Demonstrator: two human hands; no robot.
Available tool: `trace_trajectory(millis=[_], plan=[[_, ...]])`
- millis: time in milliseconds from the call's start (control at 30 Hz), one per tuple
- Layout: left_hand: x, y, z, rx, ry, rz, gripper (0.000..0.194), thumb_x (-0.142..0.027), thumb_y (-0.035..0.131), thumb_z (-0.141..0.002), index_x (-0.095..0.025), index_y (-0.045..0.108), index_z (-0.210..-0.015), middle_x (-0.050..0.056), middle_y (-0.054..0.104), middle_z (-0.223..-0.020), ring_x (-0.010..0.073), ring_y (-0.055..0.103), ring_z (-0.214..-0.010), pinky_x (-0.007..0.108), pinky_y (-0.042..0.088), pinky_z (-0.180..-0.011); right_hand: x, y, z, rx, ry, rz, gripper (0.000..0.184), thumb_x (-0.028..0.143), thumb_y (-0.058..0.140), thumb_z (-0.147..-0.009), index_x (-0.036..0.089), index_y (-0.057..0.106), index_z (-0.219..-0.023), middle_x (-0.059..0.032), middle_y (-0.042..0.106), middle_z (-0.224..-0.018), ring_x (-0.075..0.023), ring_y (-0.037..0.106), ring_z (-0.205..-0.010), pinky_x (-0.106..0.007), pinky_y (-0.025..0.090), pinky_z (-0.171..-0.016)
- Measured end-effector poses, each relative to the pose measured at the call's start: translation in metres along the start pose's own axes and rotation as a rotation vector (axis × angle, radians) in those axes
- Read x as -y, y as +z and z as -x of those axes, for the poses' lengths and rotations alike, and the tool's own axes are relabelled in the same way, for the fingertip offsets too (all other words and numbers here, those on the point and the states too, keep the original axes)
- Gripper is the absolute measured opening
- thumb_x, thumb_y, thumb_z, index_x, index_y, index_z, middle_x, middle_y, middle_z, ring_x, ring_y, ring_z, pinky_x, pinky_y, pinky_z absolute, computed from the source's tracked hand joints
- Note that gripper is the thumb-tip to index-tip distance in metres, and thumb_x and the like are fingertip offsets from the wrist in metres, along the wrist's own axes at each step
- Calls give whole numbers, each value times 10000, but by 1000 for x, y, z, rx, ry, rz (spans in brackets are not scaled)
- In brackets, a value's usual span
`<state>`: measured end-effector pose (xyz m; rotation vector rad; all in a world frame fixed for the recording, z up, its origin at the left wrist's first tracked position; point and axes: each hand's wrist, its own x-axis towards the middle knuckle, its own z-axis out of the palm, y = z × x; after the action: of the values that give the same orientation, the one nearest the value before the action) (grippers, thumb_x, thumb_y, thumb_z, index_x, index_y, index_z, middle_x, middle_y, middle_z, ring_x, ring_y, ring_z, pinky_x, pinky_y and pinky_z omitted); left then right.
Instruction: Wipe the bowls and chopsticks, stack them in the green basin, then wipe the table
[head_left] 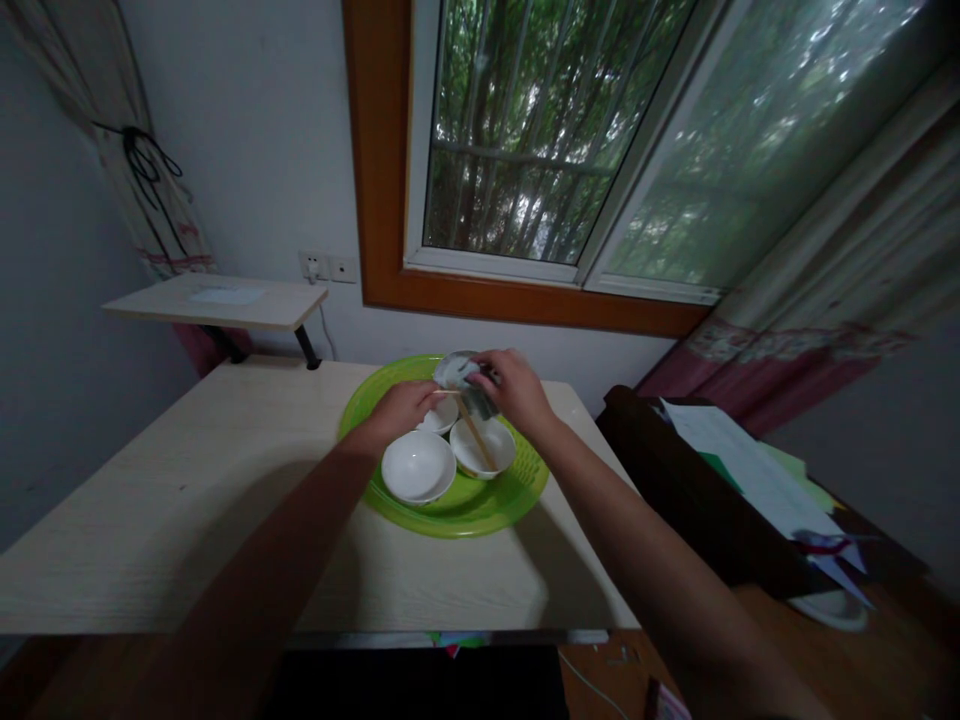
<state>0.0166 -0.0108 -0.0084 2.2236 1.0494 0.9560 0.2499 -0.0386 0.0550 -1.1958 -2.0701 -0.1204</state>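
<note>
My left hand [409, 408], fingers pinched, is closed on a thin pale stick like a chopstick, at the left of the bowls. In my right hand [514, 388] is a shiny grey metal cup [480, 402], tilted over the bowls; its contents cannot be made out. A wooden chopstick [477, 434] slants down from near both hands into the right white bowl [504, 447]. Another white bowl [418, 467] stands front left, and a third bowl [441, 414] is partly hidden behind. All sit on a round green plastic tray [450, 522]. A clear, crumpled-looking thing [454, 370] shows beside my right fingertips.
The tray stands on a pale wooden table [187, 500]. A small raised shelf [277, 305] on black legs is at the back left. To the right, papers [742, 470] lie on a dark brown piece of furniture [675, 500]. A barred window [555, 130] faces me.
</note>
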Motion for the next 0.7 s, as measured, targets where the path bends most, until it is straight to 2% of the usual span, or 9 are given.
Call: trace_trajectory(millis=[100, 167, 267, 400, 567, 700], plan=[[-4, 0, 1, -3, -48, 59, 316, -362, 493, -957, -189, 641, -738, 15, 624, -614, 138, 533, -528, 261, 392, -581, 4, 12, 1, 205, -242, 79, 198, 263, 657, -967, 214, 716, -1150, -107, 745, -1130, -273, 618, -1070, -408, 480, -969], [-5, 0, 2, 17, -102, 164, 331, -372, 484, -951, -189, 603, -703, 11, 614, -577, 136, 534, -495, 261, 399, -557, 6, 18, 3, 261, -320, 118, 238, 252, 654, -971, 203, 709, -1198, -105, 742, -1167, -276, 613, -1099, -407, 481, -983], [-4, 0, 2, 50, -170, 347, 343, -417, 478, -939, -194, 562, -692, 17, 632, -579, 136, 537, -456, 263, 394, -503, 8, 21, 6, 265, -329, 166, 283, 258, 670, -965, 167, 695, -1232, -120, 744, -1150, -277, 629, -1072, -392, 493, -957], [-4, -3, 1, 33, -237, 482, 344, -445, 506, -916, -209, 533, -667, 6, 595, -540, 134, 509, -423, 272, 366, -460, 12, 23, 7, 260, -349, 238, 297, 273, 635, -990, 156, 682, -1258, -145, 739, -1129, -274, 645, -1042, -379, 494, -920], [-11, -7, 3, -9, -233, 445, 328, -413, 529, -896, -218, 538, -632, -4, 543, -498, 135, 471, -422, 283, 327, -451, 13, 24, 8, 287, -340, 270, 270, 250, 622, -992, 161, 689, -1238, -145, 744, -1101, -269, 657, -1022, -365, 496, -897], [-13, -11, 4, -88, -231, 399, 320, -403, 522, -877, -216, 510, -617, -28, 494, -476, 117, 430, -429, 268, 314, -462, -1, 17, 10, 291, -288, 271, 252, 216, 627, -973, 174, 703, -1211, -141, 748, -1087, -267, 664, -1020, -357, 498, -897]])
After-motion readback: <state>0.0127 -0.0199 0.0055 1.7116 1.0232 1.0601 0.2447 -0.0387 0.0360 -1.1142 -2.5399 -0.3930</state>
